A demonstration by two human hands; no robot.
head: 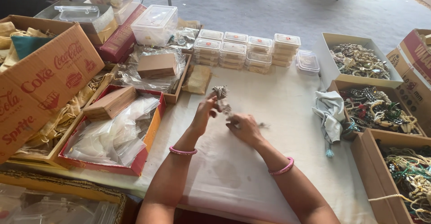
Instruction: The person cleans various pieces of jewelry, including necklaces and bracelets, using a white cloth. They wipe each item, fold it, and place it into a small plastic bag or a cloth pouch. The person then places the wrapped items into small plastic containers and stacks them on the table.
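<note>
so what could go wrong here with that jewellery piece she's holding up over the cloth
The silvery jewellery piece hangs between the left hand and right hand; its dangling parts could tangle or snag. If it slips, small bits could scatter across the white cloth. The stacked clear boxes stand just beyond the hands and might get knocked.

A jewellery sorting and packing workspace: a cloth-covered table fills the frame, with open cardboard boxes of beaded necklaces along the right edge, stacked clear plastic containers at top centre, and a red tray of empty plastic pouches at left, under printed cartons.
</note>
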